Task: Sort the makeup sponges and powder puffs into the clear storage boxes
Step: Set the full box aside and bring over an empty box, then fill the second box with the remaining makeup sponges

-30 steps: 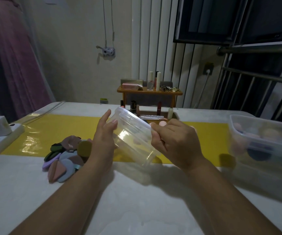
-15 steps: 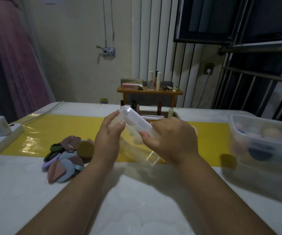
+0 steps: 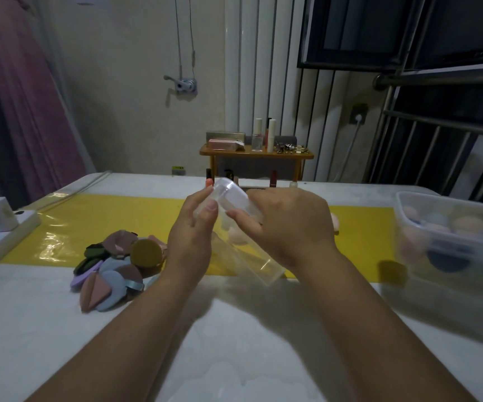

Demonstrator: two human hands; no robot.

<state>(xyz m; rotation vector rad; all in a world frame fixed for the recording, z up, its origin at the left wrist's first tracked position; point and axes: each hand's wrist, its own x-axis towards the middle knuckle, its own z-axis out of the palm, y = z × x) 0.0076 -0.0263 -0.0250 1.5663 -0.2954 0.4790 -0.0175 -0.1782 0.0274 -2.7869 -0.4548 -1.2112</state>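
Jar [image 3: 244,261] tilted steeper, left hand [image 3: 189,237], right hand [image 3: 291,227] gripping, mat [image 3: 118,216] beneath

Puff pile [image 3: 115,265] left, storage bin [image 3: 449,205] right.

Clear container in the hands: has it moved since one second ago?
Yes. The clear container shifted slightly right; its lid end now sits further right beneath the wooden shelf.

Both bare forearms reach forward side by side. The left hand [image 3: 192,239] and the right hand [image 3: 289,227] face each other, fingers curled round a tilted clear jar [image 3: 234,197].
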